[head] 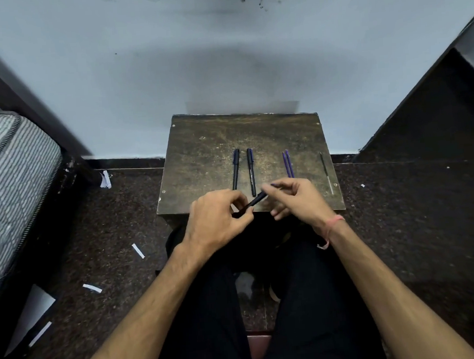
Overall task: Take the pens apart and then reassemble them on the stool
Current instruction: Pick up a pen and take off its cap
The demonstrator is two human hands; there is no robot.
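A worn brown stool (pixel 216 141) stands against the wall. Two capped dark pens (pixel 236 168) (pixel 251 171) lie side by side on it, pointing away from me. Right of them lie two purple refills (pixel 287 164), and near the right edge a thin black-and-silver refill (pixel 326 173). Over the stool's near edge both hands hold one dark pen barrel (pixel 255 201) slantwise. My left hand (pixel 219 222) pinches its lower end. My right hand (pixel 296 200) grips its upper end, where a bit of purple shows between the fingers.
A striped mattress (pixel 8 178) on a dark frame is at the left, and dark furniture (pixel 427 110) at the right. White paper scraps (pixel 92 288) lie on the dark speckled floor. My legs in black trousers (pixel 309 300) are below the stool.
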